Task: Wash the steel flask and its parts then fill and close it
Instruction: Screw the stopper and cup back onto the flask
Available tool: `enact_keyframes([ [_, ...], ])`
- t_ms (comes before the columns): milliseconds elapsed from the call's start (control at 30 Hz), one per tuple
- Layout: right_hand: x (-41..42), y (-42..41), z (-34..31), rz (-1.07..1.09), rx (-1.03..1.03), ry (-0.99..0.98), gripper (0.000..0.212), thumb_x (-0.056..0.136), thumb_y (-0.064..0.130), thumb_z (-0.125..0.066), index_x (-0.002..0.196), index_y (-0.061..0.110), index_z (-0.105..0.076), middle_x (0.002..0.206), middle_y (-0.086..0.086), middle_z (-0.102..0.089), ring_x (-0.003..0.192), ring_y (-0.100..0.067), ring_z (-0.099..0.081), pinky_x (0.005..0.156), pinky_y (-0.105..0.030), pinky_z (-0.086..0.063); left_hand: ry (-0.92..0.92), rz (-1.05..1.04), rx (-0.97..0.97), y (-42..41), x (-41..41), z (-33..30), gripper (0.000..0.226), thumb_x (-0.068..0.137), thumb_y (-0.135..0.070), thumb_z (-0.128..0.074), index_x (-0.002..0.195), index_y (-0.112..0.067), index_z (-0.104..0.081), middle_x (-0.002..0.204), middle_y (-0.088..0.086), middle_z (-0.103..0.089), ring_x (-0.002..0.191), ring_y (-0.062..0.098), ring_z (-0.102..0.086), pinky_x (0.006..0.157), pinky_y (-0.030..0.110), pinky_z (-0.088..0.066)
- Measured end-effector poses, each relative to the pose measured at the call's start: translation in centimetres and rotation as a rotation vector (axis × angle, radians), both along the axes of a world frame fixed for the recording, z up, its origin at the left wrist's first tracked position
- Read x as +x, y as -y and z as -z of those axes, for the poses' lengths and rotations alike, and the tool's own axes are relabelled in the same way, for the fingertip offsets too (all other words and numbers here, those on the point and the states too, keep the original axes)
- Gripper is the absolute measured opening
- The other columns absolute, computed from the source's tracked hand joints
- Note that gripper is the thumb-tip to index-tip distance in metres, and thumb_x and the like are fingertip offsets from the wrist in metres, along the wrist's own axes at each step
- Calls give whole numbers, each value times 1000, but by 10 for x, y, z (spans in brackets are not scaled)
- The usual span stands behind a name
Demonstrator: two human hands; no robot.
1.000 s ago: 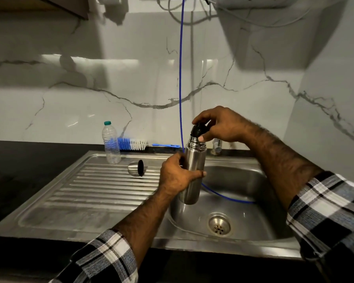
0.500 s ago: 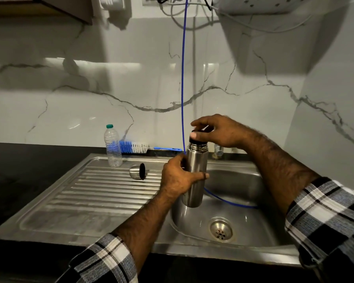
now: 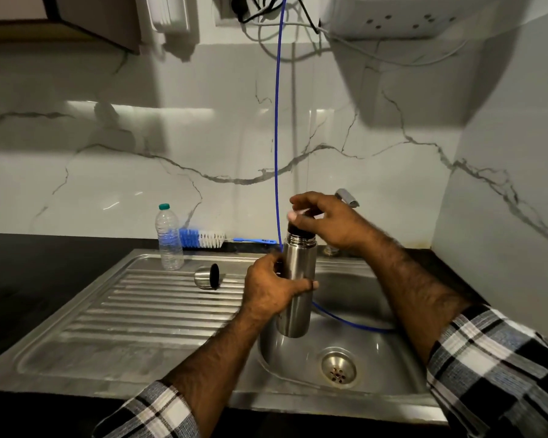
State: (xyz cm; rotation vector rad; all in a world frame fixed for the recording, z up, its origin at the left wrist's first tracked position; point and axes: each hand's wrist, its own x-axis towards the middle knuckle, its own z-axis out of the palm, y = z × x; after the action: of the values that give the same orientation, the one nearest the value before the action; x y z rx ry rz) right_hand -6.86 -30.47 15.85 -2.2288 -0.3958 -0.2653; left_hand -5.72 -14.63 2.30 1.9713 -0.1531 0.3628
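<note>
1. Left hand point(image 3: 268, 289) wrapped round the middle of the flask point(image 3: 296, 286), thumb across its front, holding it upright above the sink bowl point(image 3: 355, 298).
2. Right hand point(image 3: 326, 222) curled over the flask's mouth, fingertips pinching the black stopper point(image 3: 299, 229) seated in the neck; threads of the neck bare just below.
3. Flask at about the centre of view, its base hanging free over the bowl, with the drain point(image 3: 338, 368) at 5 o'clock from it.
4. Flask cap point(image 3: 207, 277) lying on its side on the ribbed draining board point(image 3: 146, 314), at 9 o'clock from the flask, dark open end facing right, apart from both hands.
5. Plastic water bottle point(image 3: 169, 238) with green top standing upright at 10 o'clock from the cap, on the back edge of the board.
6. Bottle brush point(image 3: 203, 239), blue and white bristles, lying along the wall just behind the bottle.
7. Blue hose point(image 3: 277, 137) dropping straight down the marble wall behind the flask, then curling into the bowl at 4 o'clock.
8. Tap point(image 3: 347, 197) visible at 1 o'clock, just beyond the right hand.
</note>
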Motion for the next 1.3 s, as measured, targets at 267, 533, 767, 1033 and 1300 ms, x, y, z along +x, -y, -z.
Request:
enact_keyframes([
  [267, 5, 10, -7, -8, 99, -62, 42, 81, 21, -90, 119, 24, -71, 111, 4, -77, 108, -12, -71, 103, -43, -58, -9, -2, -21, 4, -1, -4, 72, 48, -52, -103, 108, -30, -69, 99, -11, -75, 91, 9, -73, 84, 39, -66],
  [533, -4, 3, 0, 15, 23, -34, 53, 91, 50, -76, 136, 26, -64, 129, 5, -67, 119, -12, -62, 107, -42, -53, -2, -5, -23, 5, -3, 0, 80, 47, -56, -102, 115, -27, -71, 102, -11, -76, 92, 9, -74, 84, 38, -66],
  [767, 2, 10, -8, -60, 141, -93, 44, 90, -6, -74, 128, 16, -70, 119, 3, -77, 114, -10, -70, 110, -41, -54, -13, -7, -34, -7, -2, -8, 77, 50, -50, -103, 115, -27, -70, 105, -9, -76, 96, 11, -73, 87, 42, -65],
  [1033, 1, 1, 4, 32, -27, 3, 62, 82, 44, -86, 137, 28, -63, 121, 4, -65, 108, -12, -63, 97, -37, -56, -17, -16, -56, -7, -7, -2, 72, 51, -46, -104, 112, -28, -71, 101, -11, -76, 93, 8, -73, 86, 39, -65],
  [1300, 6, 7, 4, -67, 46, -81, 47, 92, 12, -79, 136, 24, -65, 125, 7, -70, 120, -9, -64, 112, -45, -51, -32, 4, -33, -9, -6, -7, 74, 53, -44, -104, 117, -26, -71, 106, -9, -76, 98, 10, -72, 90, 41, -64],
])
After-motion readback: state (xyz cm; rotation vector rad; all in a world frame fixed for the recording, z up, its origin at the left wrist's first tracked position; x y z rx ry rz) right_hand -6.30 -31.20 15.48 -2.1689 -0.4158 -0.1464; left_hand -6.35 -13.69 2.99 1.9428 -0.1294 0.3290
